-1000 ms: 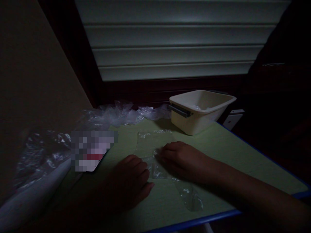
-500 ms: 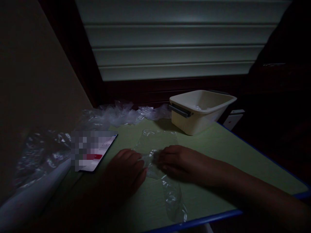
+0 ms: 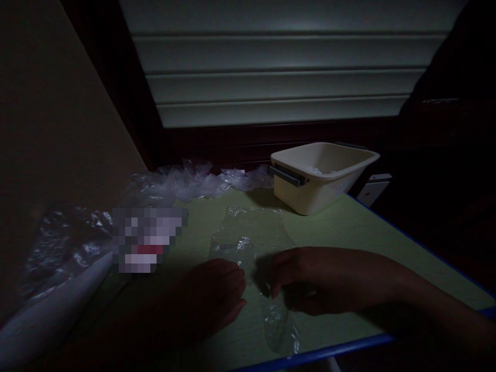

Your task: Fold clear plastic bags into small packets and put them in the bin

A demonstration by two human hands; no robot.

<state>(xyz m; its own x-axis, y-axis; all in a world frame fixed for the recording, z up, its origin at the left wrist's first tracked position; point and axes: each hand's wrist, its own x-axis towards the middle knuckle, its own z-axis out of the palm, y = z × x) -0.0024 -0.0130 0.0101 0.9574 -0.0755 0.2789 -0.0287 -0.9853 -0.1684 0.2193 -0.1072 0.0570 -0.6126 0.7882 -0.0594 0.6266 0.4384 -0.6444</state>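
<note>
Head view: a clear plastic film (image 3: 251,222) is lying wrinkled on the green tabletop (image 3: 372,232), extending from the frame's centre down to the lower centre. Its broad part is lying beyond the fingertips, higher in the frame; a narrower strip is running down between and below the hands. The left hand (image 3: 220,292) is resting at the film's lower left, fingers curled; whether they are pinching the film cannot be told. The right hand (image 3: 321,281) is arching over the film's right side, fingers bent downward; contact and grip cannot be told in the dim light. A cream bin (image 3: 290,199) with a grey handle is standing right of centre, above the film. Crumpled plastic (image 3: 182,183) is lining the tabletop's far edge. A partly pixelated item (image 3: 147,240) is lying left of centre. A slatted panel (image 3: 271,51) is filling the upper centre.
</note>
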